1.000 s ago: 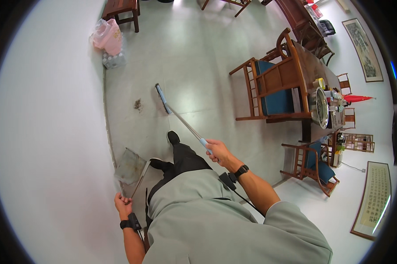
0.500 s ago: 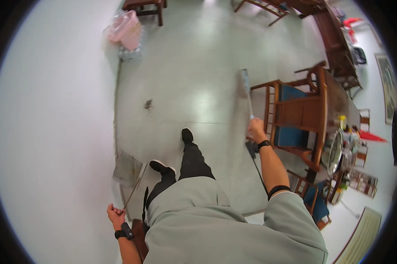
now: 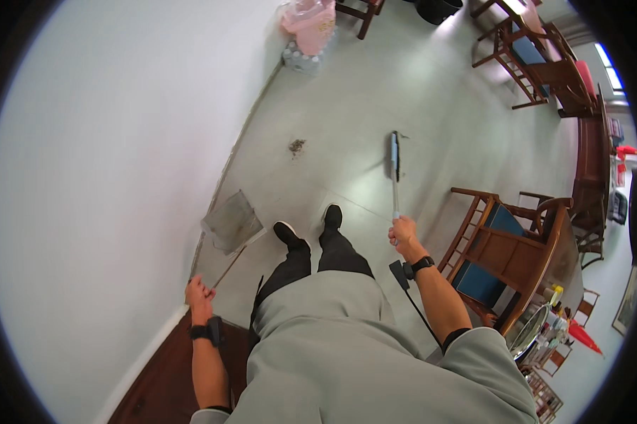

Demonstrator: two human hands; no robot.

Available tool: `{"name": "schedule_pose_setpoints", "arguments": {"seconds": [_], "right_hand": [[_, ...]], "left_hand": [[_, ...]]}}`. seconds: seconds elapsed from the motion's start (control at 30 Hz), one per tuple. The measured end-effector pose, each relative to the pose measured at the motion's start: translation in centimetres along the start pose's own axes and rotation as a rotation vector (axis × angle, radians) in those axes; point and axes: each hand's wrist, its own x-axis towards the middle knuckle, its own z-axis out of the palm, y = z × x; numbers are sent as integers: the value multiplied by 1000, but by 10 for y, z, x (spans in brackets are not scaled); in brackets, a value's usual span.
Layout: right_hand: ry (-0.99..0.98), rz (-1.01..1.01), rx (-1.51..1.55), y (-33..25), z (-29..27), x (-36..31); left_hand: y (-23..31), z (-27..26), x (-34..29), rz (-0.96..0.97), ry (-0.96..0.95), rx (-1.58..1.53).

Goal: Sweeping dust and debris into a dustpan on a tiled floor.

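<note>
My left hand (image 3: 200, 291), beside the white wall, is closed round the thin handle of a long-handled dustpan (image 3: 235, 222). The grey, worn pan is close to the wall's foot, left of my shoes. Ahead of me my right hand (image 3: 406, 234) grips the pale handle of a broom (image 3: 394, 157). Its light-blue head with dark bristles is over the floor; whether the bristles press on it I cannot tell. A thin dark scrap (image 3: 404, 136) shows by the broom head's far end. Between broom and wall, a small heap of dark debris (image 3: 297, 147) lies on the floor.
A white wall (image 3: 120, 155) runs along my left. Pink bag (image 3: 311, 28) and wrapped bottles (image 3: 303, 58) stand at its far end. On the right are a wooden chair with blue seat (image 3: 498, 233) and a cluttered table (image 3: 537, 297); more chairs (image 3: 523, 56) stand far right.
My view has turned and moved forward. One foot has stepped up so both shoes stand nearly level. The broom head has swung nearer the debris heap, and the dustpan has moved forward along the wall.
</note>
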Motion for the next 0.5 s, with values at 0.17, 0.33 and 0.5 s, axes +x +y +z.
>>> {"name": "schedule_pose_setpoints", "arguments": {"seconds": [0.17,0.33,0.5], "right_hand": [[-127,27,-93,-13,51,-49],[-253,-40,-278,-26,81,-76],[-220,-288,-678,-50,86,-83]], "left_hand": [[-12,31,25,64,-35,189],[-35,40,80,252,-34,496],[-37,71,90,501,-61,789]]}}
